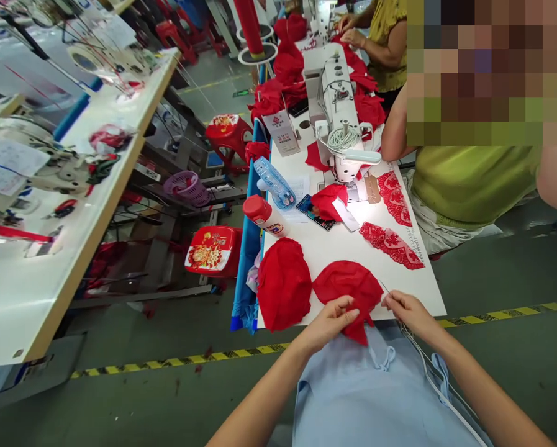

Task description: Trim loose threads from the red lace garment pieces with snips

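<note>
At the near edge of the white sewing table, my left hand (333, 321) is closed on the lower part of a red fabric piece (346, 279), its thumb and fingers pinched together. My right hand (411, 312) is closed just right of that piece. A thin, pointed metal tool sticks out from its fingertips toward the fabric; its kind is too small to make out. A rounded stack of red fabric (285, 284) lies to the left, touching the piece or nearly so. Two strips of red lace (392, 245) lie beyond my right hand.
A sewing machine (341, 112) stands farther back, with red fabric under its lit needle area. A red-capped bottle (265, 216), a blue clear tape dispenser (276, 183) and a phone (316, 213) are on the table. A co-worker in green (476, 186) sits at the right.
</note>
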A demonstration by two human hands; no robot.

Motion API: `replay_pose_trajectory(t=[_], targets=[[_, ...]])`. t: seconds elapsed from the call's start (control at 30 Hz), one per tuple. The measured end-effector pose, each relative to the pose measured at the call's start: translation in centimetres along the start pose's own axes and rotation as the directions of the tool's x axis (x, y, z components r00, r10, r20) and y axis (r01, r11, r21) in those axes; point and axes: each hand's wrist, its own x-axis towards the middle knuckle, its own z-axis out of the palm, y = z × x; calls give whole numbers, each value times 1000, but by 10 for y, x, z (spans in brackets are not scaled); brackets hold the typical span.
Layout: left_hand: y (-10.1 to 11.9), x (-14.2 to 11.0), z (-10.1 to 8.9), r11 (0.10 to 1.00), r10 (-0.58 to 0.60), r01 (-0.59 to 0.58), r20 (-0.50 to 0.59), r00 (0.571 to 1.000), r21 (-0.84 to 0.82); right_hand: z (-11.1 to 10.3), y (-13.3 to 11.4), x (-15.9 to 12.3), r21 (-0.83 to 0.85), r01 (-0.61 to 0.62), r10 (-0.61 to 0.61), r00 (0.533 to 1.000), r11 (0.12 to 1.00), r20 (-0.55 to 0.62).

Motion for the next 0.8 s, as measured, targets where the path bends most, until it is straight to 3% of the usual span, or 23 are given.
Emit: replay_pose_trajectory(t=[0.07,0.13,0.23,0.4,0.5,0.57,0.67,0.8], targets=[[10,-3,11,991,-7,-25,239,971,131,5,-1,-18,148,-54,51,998,988,23],[19,-4,23,969,-27,-75,405,914,234,5,-4,-33,283,-123,114,992,951,50],[24,-2,36,927,-23,-157,469,883,341,2,-7,-48,439,-183,171,983,880,66],[14,5,40,920,26,-160,351,936,357,-7,-5,-59,496,-133,117,991,858,64],[-2,16,30,895,72,-164,229,971,415,-11,-10,-66,459,-44,47,999,887,5],[-18,27,18,824,146,-174,95,985,539,-14,-15,-71,441,-19,39,999,897,-35],[-44,44,-6,671,233,-120,-55,971,732,-18,-18,-76,428,-10,48,996,904,-78],[-57,57,-26,526,348,-83,-125,929,846,-19,-16,-75,412,30,39,987,910,-158]])
